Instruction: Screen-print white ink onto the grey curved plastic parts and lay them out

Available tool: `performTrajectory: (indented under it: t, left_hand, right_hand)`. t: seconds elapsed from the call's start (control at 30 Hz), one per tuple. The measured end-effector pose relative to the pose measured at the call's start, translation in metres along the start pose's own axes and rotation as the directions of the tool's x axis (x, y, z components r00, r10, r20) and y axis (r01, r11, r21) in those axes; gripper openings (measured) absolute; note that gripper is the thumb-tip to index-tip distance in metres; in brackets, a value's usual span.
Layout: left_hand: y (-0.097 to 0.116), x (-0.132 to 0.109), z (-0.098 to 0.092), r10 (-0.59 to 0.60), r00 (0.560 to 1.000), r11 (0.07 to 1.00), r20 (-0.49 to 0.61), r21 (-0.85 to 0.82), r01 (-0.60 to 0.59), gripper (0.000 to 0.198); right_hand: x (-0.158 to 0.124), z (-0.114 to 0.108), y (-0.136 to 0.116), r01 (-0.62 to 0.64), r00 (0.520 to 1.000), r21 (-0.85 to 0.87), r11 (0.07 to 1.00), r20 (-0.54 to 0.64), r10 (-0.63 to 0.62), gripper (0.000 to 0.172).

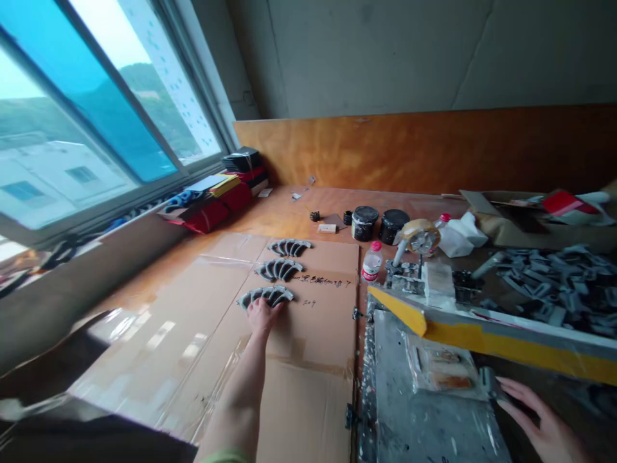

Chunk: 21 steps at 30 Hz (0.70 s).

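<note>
Three fanned rows of small grey plastic parts lie on a flattened cardboard sheet [308,341]: a far row [290,247], a middle row [279,270] and a near row [265,296]. My left hand [263,315] reaches over the cardboard, its fingers closed on a part in the near row; the fingertips are partly hidden. At the lower right, my right hand [540,418] pinches a single grey plastic part [489,382] between thumb and fingers. That part is just beside a clear plastic-wrapped block [441,366] on the grey, paint-marked board [424,418].
A yellow-edged squeegee frame [463,337] crosses the right side, with a heap of grey parts [559,289] behind it. Nearby stand a red-capped bottle [371,263], black-lidded tubs [365,224] and a tape roll [421,236]. Red folders [212,212] lie by the window.
</note>
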<state>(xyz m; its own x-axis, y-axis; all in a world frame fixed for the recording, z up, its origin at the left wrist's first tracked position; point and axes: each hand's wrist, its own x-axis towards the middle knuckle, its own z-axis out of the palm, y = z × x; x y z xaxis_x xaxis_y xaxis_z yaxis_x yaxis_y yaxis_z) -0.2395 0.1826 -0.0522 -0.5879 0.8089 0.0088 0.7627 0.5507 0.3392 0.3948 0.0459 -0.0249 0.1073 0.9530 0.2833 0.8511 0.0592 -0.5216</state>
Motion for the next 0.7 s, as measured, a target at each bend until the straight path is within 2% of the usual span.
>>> performTrajectory:
  t: [0.1, 0.23, 0.33, 0.47, 0.57, 0.63, 0.7]
  left_hand:
    - [0.002, 0.000, 0.005, 0.000, 1.000, 1.000, -0.009, -0.029, 0.000, 0.050]
    - [0.010, -0.024, 0.008, 0.059, 0.997, 0.993, -0.057, -0.103, -0.065, 0.060]
    - [0.022, -0.061, 0.010, 0.117, 0.989, 0.976, -0.096, -0.172, -0.132, 0.060]
    - [0.046, -0.126, 0.007, 0.130, 0.984, 0.909, -0.121, -0.383, -0.167, 0.055]
    - [0.079, -0.167, -0.009, 0.130, 0.984, 0.811, -0.123, -0.558, -0.177, 0.048]
    - [0.111, -0.184, -0.031, 0.144, 0.979, 0.716, -0.142, -0.668, -0.202, 0.043]
    - [0.148, -0.193, -0.062, 0.168, 0.968, 0.576, -0.184, -0.779, -0.248, 0.040]
  right_hand:
    - [0.002, 0.008, -0.040, 0.026, 0.996, 0.022, 0.999, 0.088, -0.028, 0.035]
    - [0.017, 0.026, -0.083, 0.183, 0.973, 0.029, 0.983, 0.137, -0.185, 0.028]
    - [0.027, 0.042, -0.098, 0.320, 0.929, 0.058, 0.946, 0.179, -0.325, 0.032]
    - [0.027, 0.056, -0.098, 0.442, 0.874, 0.122, 0.889, 0.167, -0.457, 0.034]
    - [0.022, 0.058, -0.091, 0.474, 0.864, 0.135, 0.870, 0.122, -0.489, 0.036]
    - [0.022, 0.055, -0.088, 0.491, 0.850, 0.134, 0.861, 0.141, -0.507, 0.037]
    - [0.028, 0.051, -0.089, 0.498, 0.844, 0.111, 0.860, 0.166, -0.510, 0.035]
